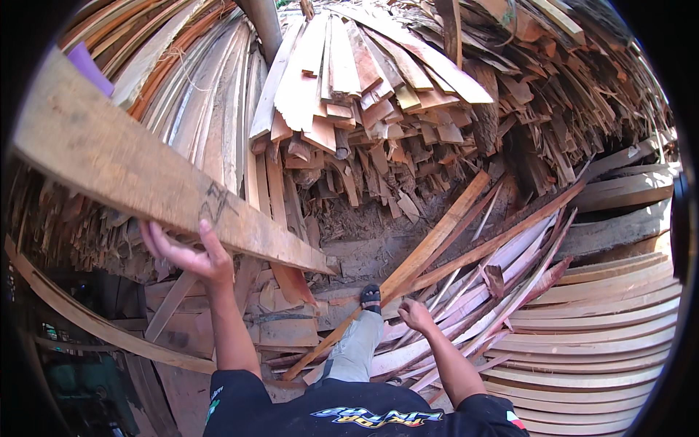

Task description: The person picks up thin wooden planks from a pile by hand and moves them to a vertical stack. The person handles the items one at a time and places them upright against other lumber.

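A long, wide wooden plank [124, 146] slants across the left side, from the upper left rim down toward the middle, with dark marks on its face. My left hand [193, 255] grips its lower edge from beneath, thumb against the face and fingers under the wood. Something purple [91, 69] shows behind the plank's upper end; I cannot make out what it is. Over to the right, my right hand [416, 315] hangs in a loose fist above thin wood strips [466, 298], with nothing visible in it.
Piled boards [320, 73] fan out at the far side, with offcuts [393, 167] heaped below. Stacked planks [590, 349] fill the right. A narrow beam [437, 233] slants by my sandalled foot [370, 296]. A post [262, 25] stands at the back, and dark machinery [87, 382] lies lower left.
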Demonstrator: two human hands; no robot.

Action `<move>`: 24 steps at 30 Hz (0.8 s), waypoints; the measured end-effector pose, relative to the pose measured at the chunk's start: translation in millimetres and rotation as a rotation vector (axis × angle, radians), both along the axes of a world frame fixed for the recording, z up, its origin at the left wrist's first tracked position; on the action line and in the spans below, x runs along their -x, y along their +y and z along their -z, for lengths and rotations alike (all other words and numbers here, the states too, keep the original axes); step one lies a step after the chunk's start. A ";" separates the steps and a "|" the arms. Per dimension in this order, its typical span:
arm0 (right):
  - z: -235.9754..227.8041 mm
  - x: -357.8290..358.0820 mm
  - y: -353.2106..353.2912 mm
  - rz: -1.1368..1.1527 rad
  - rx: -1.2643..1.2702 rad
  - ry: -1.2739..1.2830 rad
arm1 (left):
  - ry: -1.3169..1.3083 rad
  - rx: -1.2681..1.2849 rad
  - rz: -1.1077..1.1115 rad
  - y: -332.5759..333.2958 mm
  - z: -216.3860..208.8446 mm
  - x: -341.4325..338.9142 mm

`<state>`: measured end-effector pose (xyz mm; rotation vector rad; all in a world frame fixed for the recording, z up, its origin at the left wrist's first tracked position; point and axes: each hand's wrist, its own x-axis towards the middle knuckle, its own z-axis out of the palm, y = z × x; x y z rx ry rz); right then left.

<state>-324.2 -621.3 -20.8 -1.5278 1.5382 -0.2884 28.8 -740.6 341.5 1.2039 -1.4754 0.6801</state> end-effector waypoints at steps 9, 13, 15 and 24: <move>-206.1 -181.1 -329.0 -0.015 0.687 -0.089 | 0.102 0.041 0.041 -39.1 36.7 -21.3; -260.7 -214.9 -412.5 -0.019 0.533 0.128 | 0.107 0.037 -0.015 -40.2 39.7 -18.5; -276.9 -216.1 -424.2 -0.114 0.462 0.202 | 0.119 0.006 -0.040 -37.4 42.5 -26.9; -276.9 -233.1 -441.4 -0.469 0.816 0.392 | 0.080 -0.109 -0.021 -29.4 41.5 -24.1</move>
